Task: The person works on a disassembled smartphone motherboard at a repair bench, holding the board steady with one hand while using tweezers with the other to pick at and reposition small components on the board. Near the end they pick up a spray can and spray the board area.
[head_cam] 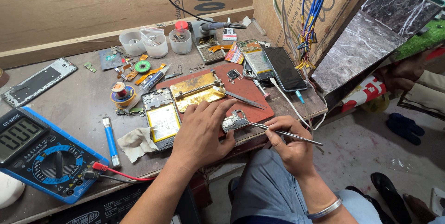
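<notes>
The small grey circuit board point(234, 122), pinched at the table point(83, 99) edge by the closed left hand point(201, 129), could be scratched or flicked off should the thin metal tweezers point(282, 133) gripped in the closed right hand point(289, 143) slip

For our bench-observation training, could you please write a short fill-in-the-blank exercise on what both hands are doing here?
1. The right hand holds metal ____ that touch the small circuit board.
2. The left hand steadies that board at the edge of the ____ mat.
3. Left of the left hand lies an opened phone with a ____ battery.
4. The multimeter has a ____ casing.

Missing words: tweezers; red; yellow; blue
</notes>
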